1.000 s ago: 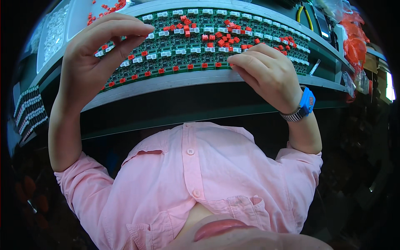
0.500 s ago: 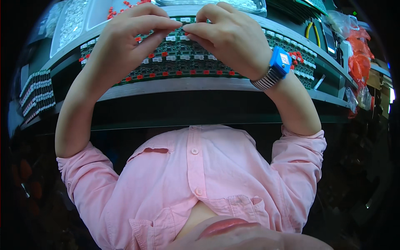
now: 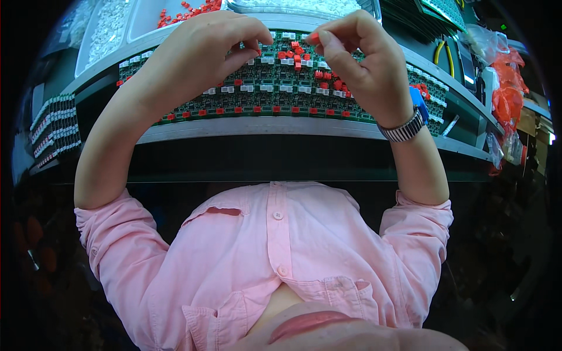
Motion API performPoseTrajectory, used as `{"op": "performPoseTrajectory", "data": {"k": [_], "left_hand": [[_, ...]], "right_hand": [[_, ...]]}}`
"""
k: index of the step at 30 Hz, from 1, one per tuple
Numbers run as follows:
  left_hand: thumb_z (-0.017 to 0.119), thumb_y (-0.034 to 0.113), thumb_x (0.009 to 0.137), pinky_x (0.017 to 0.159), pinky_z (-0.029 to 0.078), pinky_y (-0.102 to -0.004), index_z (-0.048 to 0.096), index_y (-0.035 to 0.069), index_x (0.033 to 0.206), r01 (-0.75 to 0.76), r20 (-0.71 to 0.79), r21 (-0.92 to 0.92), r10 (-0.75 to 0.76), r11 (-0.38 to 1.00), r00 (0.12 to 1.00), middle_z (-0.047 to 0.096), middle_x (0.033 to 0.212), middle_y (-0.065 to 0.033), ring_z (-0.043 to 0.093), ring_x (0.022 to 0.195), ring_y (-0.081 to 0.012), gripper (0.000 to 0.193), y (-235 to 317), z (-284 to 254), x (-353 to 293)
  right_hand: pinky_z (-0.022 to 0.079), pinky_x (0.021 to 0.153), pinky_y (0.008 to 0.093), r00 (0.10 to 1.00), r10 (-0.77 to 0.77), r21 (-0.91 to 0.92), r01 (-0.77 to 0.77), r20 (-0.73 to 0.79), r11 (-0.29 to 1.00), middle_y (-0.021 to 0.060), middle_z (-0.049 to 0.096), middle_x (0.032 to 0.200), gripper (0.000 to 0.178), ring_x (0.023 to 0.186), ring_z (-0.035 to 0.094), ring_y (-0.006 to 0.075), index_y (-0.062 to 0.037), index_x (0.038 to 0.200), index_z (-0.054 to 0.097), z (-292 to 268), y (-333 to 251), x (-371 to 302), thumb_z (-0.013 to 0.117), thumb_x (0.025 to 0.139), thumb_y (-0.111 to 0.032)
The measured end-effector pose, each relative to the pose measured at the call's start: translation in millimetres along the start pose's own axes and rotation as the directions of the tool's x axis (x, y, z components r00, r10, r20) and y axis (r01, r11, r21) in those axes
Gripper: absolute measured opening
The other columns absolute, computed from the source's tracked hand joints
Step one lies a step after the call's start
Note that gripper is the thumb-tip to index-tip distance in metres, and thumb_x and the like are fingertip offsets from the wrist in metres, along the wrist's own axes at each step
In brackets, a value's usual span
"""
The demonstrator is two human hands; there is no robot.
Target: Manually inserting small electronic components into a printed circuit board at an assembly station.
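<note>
A green circuit board panel (image 3: pixel 275 93) lies on the grey bench, set with white connectors and rows of small red parts; a loose heap of red parts (image 3: pixel 301 55) rests on its middle. My left hand (image 3: pixel 199 52) hovers over the panel's left half, thumb and fingers pinched together; what it pinches is too small to see. My right hand (image 3: pixel 360 55) is raised over the right half and pinches a small red part (image 3: pixel 314 38) between thumb and forefinger. A striped wristband with a blue watch (image 3: pixel 410 117) sits on that wrist.
White trays stand at the back: one with white parts (image 3: pixel 108 26), one with red parts (image 3: pixel 187 9). Stacked green boards (image 3: pixel 52 126) lie at the left. Orange bags (image 3: pixel 509 88) and yellow-handled pliers (image 3: pixel 442 52) are at the right. The bench's front edge (image 3: pixel 281 126) runs across.
Both hands came together over the panel's middle, then drew slightly apart. My right hand rose from the board's right side and now pinches a red part.
</note>
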State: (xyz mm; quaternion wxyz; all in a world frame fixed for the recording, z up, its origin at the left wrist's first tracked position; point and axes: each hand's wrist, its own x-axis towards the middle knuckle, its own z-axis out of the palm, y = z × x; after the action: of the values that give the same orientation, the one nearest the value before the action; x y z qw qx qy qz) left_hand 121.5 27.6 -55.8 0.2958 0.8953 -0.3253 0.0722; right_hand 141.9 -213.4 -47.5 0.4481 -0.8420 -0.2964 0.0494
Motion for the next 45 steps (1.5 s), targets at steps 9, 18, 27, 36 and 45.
{"op": "performPoseTrajectory", "data": {"k": [9, 18, 27, 36, 45], "left_hand": [[0.071, 0.000, 0.082, 0.069, 0.051, -0.0268, 0.063, 0.006, 0.092, -0.079, 0.090, 0.189, 0.062, 0.979, 0.994, 0.065, 0.090, -0.0054, 0.062, 0.076, -0.0187, 0.014, 0, -6, -2], [0.070, 0.002, 0.080, 0.069, 0.050, -0.0293, 0.062, 0.005, 0.086, -0.117, 0.066, 0.199, 0.105, 0.973, 0.992, 0.064, 0.086, -0.0045, 0.061, 0.074, -0.0199, 0.011, -4, -4, -2], [0.069, 0.004, 0.081, 0.075, 0.049, -0.0308, 0.068, 0.005, 0.091, -0.281, 0.172, 0.172, 0.252, 0.944, 0.952, 0.060, 0.093, -0.0069, 0.058, 0.083, -0.0213, 0.011, 6, -7, 34], [0.070, 0.003, 0.080, 0.072, 0.048, -0.0296, 0.066, 0.005, 0.086, -0.310, -0.009, 0.167, 0.316, 0.936, 0.949, 0.060, 0.091, -0.0063, 0.058, 0.081, -0.0201, 0.008, -3, 12, 33], [0.071, -0.001, 0.079, 0.067, 0.049, -0.0274, 0.069, 0.003, 0.092, -0.078, -0.061, -0.143, 0.069, 0.987, 0.996, 0.063, 0.087, -0.0075, 0.060, 0.075, -0.0197, 0.013, 8, -6, 9]], "right_hand": [[0.056, 0.082, 0.0250, 0.967, -0.244, 0.076, 0.250, -0.078, 0.965, 0.0101, 0.067, 0.100, 0.019, 0.089, 0.068, 0.0194, -0.0004, 0.110, 0.061, -8, 13, -5, 0.064, 0.092, -0.004], [0.057, 0.086, 0.0270, 0.990, -0.115, 0.419, 0.138, -0.078, 0.898, 0.0127, 0.068, 0.107, 0.022, 0.095, 0.069, 0.0203, 0.0001, 0.114, 0.060, -11, 26, -13, 0.061, 0.092, -0.001], [0.057, 0.084, 0.0255, 0.998, -0.055, 0.202, 0.058, -0.020, 0.978, 0.0127, 0.068, 0.109, 0.028, 0.096, 0.068, 0.0196, -0.0003, 0.118, 0.059, -19, 18, -14, 0.063, 0.091, -0.003], [0.057, 0.077, 0.0217, 0.954, -0.299, -0.148, 0.294, -0.011, 0.944, 0.0100, 0.069, 0.102, 0.024, 0.082, 0.067, 0.0166, -0.0034, 0.111, 0.068, -17, 26, -9, 0.068, 0.087, -0.003], [0.053, 0.065, 0.0231, 0.927, -0.352, -0.434, 0.372, 0.129, 0.820, 0.0053, 0.068, 0.088, 0.018, 0.071, 0.063, 0.0150, -0.0068, 0.101, 0.071, -10, 13, -1, 0.071, 0.083, -0.004]]}}
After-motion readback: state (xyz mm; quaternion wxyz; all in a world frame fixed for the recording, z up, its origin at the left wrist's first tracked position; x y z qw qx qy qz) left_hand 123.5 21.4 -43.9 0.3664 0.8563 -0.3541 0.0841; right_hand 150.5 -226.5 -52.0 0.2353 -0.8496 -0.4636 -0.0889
